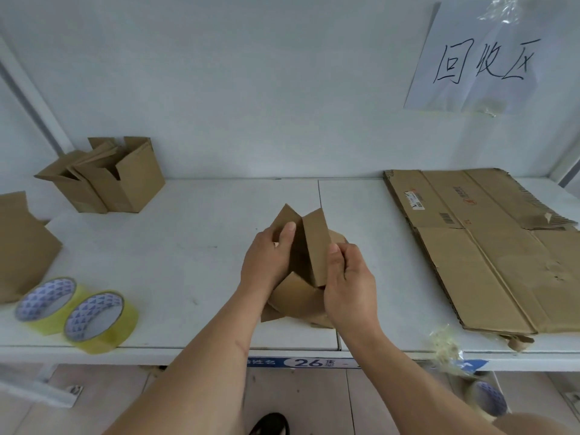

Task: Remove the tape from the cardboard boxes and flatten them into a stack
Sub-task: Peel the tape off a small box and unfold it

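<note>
A small brown cardboard box [309,246] is held above the middle of the white shelf, its flaps spread open. My left hand [266,262] grips its left flap with the thumb on top. My right hand [348,284] pinches its right side near the lower edge. A stack of flattened cardboard [489,246] lies on the right of the shelf. At the back left stand two open small boxes [106,180], side by side. A crumpled wad of removed tape [445,343] sits at the shelf's front edge on the right.
Two rolls of yellowish tape [75,312] rest at the front left of the shelf [188,252]. Another piece of cardboard [22,246] leans at the far left edge. A paper sign [477,61] hangs on the back wall. A tape roll [489,400] lies below the shelf at the right.
</note>
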Demonstrator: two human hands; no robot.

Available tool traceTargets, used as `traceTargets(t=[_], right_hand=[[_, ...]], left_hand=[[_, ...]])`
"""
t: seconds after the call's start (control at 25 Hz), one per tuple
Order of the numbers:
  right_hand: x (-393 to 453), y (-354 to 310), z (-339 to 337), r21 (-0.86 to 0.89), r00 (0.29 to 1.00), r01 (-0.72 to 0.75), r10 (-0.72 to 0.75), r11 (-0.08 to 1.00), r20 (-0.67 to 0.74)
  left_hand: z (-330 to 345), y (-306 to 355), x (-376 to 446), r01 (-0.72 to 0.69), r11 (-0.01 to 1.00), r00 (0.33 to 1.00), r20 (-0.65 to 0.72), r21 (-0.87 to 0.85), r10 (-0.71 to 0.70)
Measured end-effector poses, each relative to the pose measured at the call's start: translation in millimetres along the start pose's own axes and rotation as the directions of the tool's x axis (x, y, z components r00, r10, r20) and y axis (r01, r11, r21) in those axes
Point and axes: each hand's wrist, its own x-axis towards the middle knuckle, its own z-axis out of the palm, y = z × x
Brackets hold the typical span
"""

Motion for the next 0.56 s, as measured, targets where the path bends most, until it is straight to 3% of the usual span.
traceTargets(t=[0.16, 0.32, 0.36, 0.48, 0.56], right_hand=[[-4.9, -1.8, 18.0, -0.064, 0.998, 0.061, -0.058, 0.996, 0.038], [-11.7, 3.7, 40.8, -0.287, 0.971, 0.229, -0.199, 0.930, 0.131], [-11.1, 3.1, 42.5, -0.270, 0.970, 0.223, -0.187, 0.937, 0.152], [-2.8, -9.5, 32.4, -0.056, 0.990, 0.018, -0.010, 0.998, 0.140], [9.0, -6.0, 22.3, -0.046, 1.000, -0.020, 0.019, 0.999, -0.006]], left_hand=[[-6.9, -3.5, -7.9, 0.205, 0.944, 0.950, 0.284, -0.258, -0.129], [-19.2, 13.0, -15.8, 0.491, 0.757, 0.853, 0.413, -0.431, -0.319], [-20.8, 12.2, -15.1, 0.536, 0.715, 0.829, 0.437, -0.448, -0.349], [-17.2, 3.2, -9.0, 0.590, 0.619, 0.802, 0.468, -0.519, -0.371], [-13.9, 0.8, -5.4, 0.574, 0.591, 0.817, 0.437, -0.567, -0.375]])
